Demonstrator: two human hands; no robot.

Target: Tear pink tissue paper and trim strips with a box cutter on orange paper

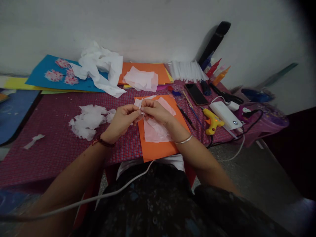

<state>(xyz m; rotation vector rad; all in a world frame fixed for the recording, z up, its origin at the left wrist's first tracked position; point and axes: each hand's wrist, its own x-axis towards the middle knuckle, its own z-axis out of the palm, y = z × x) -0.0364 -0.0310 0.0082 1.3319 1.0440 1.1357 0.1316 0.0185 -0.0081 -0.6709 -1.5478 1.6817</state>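
My left hand [127, 119] and my right hand [156, 112] meet above an orange sheet [158, 152], with fingertips almost touching. Both pinch a thin piece of white tissue paper [138, 102], mostly covered by the fingers. Beneath my right hand, pale pink tissue sheets [156, 133] lie on the orange sheet. To the left of my left hand sits a loose heap of torn white tissue pieces [88, 121]. A single narrow scrap [34, 141] lies farther left on the checked tablecloth [59, 144].
Crumpled white tissue [103, 62] and red-speckled tissue bunches [54, 75] rest on a blue sheet [40, 70]. Right of my hands are a phone [196, 94], a yellow glue gun [211, 121], a white power bank [225, 115] and cables. Glue sticks [186, 70] lie by the wall.
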